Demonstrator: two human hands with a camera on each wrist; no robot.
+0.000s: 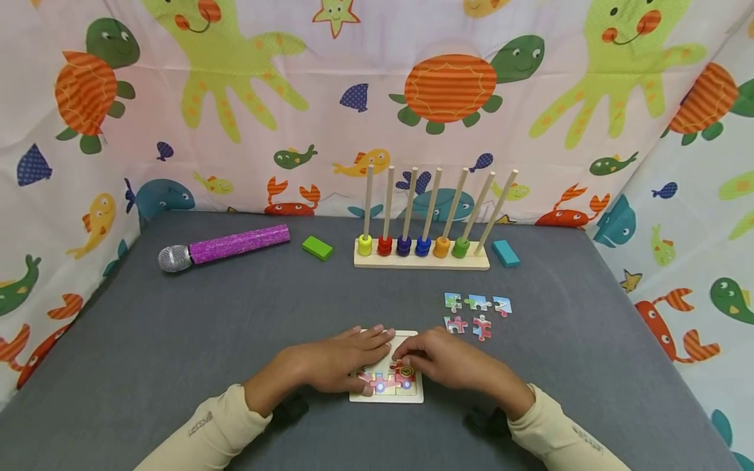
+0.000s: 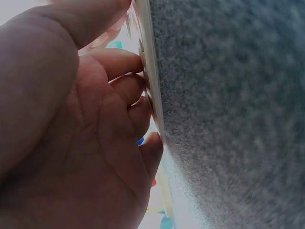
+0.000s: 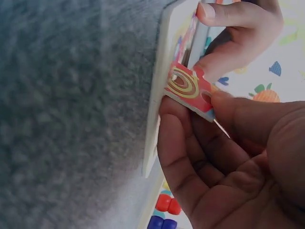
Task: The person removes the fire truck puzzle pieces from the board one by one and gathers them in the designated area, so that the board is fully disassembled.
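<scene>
partly covering puzzle board [image 1: 386,398]: hands [image 1: 343,359] [image 1: 443,358]

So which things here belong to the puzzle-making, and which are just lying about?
In the job:
puzzle tray, under the left hand
red piece, pinched by the right hand
five loose pieces

Apparently lying about:
purple microphone
green block
peg stand
blue block
</scene>
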